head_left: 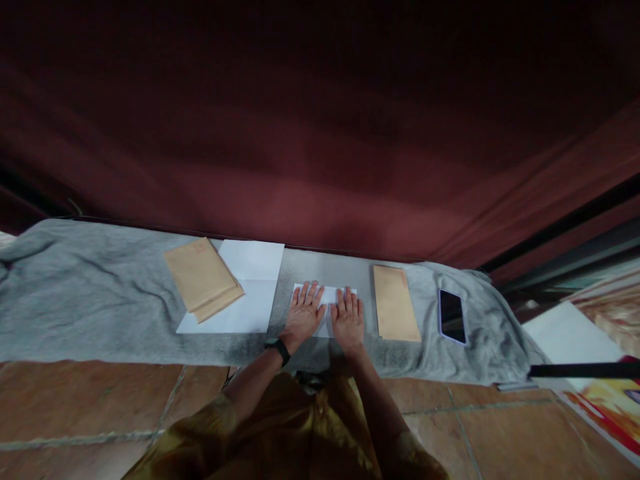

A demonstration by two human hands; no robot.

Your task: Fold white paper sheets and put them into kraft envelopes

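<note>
A small white sheet of paper [326,327], seemingly folded, lies on the grey cloth in front of me. My left hand [304,312] rests flat on its left part, fingers stretched out. On its right part my right hand [347,321] lies flat too, with fingers extended. Both palms hide much of the sheet. To the left is larger white paper [255,287] with a crease across it, partly covered by brown envelopes [200,277]. Just right of my right hand lies another brown envelope [397,303].
A phone [452,316] with a dark screen lies at the right on the grey cloth [100,293], which is wrinkled at both ends. A dark red surface [320,167] rises behind it. Tiled floor [90,400] shows in front, and a colourful printed item [607,407] is at far right.
</note>
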